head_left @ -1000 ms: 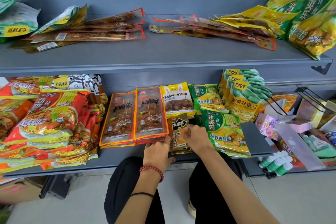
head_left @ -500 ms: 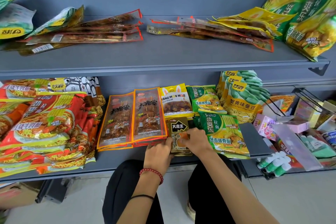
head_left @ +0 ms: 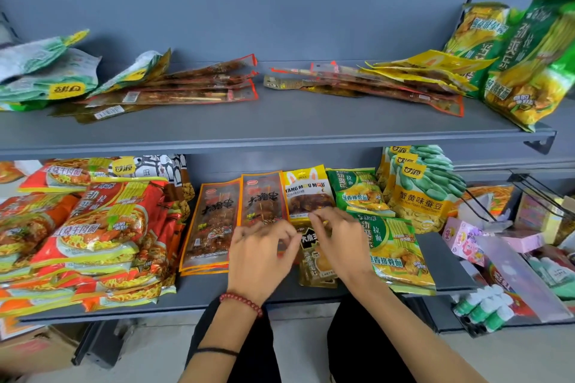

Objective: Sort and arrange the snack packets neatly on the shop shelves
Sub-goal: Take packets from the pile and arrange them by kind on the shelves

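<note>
2 bare forearms are seen extended from the bottom edge toward the middle of the frame, the left from lower centre-left, the right from the lower right. The left hand (head_left: 261,255) is held palm down just below centre, its fingers spread and loosely bent, with nothing gripped. A red bead bracelet (head_left: 241,301) is worn at the left wrist and a thin black band (head_left: 216,351) lower on that forearm. The right hand (head_left: 339,242) is held just beside it, back upward, fingers (head_left: 317,219) bent toward the upper left; through blur, a pinch cannot be told.
</note>
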